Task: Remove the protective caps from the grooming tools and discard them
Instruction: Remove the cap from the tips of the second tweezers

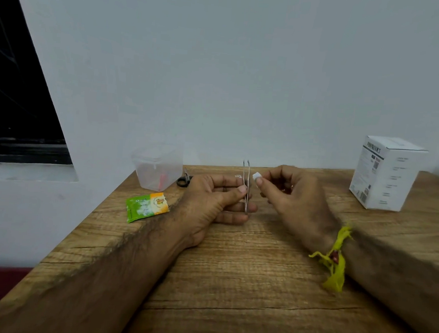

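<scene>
- Tweezers (245,186): held upright above the desk (231,284), tips up and bare; left hand (218,202) pinches the lower shank between thumb and fingers.
- Cap (256,176): small, white, just right of the tweezers' tips, apart from them; right hand (291,197) pinches it at the fingertips.
- Risk: the cap is small; a loose grip could drop it, and it may roll off the desk.
- Clear container (158,170) and small scissors (185,180): left of the tweezers, near the wall.
- Green sachet (146,206): left of the tweezers, at the desk's left edge.
- White box (386,173): well to the right.
- Open desk lies nearer the person than the tweezers.
</scene>
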Demonstrator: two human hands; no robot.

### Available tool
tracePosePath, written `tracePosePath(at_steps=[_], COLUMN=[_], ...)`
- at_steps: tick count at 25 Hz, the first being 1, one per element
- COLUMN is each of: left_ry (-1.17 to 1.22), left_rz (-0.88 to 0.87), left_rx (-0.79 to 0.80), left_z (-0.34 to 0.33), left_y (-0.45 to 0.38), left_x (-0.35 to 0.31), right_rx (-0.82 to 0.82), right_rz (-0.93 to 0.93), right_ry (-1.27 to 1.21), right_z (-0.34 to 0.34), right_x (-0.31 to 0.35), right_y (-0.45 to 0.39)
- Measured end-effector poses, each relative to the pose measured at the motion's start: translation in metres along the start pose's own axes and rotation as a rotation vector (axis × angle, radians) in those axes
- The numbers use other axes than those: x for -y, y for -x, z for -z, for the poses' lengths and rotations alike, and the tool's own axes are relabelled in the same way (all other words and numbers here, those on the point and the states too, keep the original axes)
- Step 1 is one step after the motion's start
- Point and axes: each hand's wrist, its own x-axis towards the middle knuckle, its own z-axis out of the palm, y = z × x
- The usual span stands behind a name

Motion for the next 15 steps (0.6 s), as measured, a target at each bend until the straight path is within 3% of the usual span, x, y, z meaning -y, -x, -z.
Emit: tracePosePath(at_steps=[7,15], left_ry=[0.000,0.103], left_rz=[-0.058,-0.042], left_rx=[-0.086,-0.112], left_z=[-0.0012,-0.0009], left_y=[-0.0020,-0.0012], left_x=[0.0040,-0.0020], right_rx=[0.062,0.146], right_rz=[0.328,0.459], right_ry=[0.292,0.387], right_z=[-0.0030,0.0003], right_x=[-0.0042,-0.0048], right_y=[0.0040,0.0032])
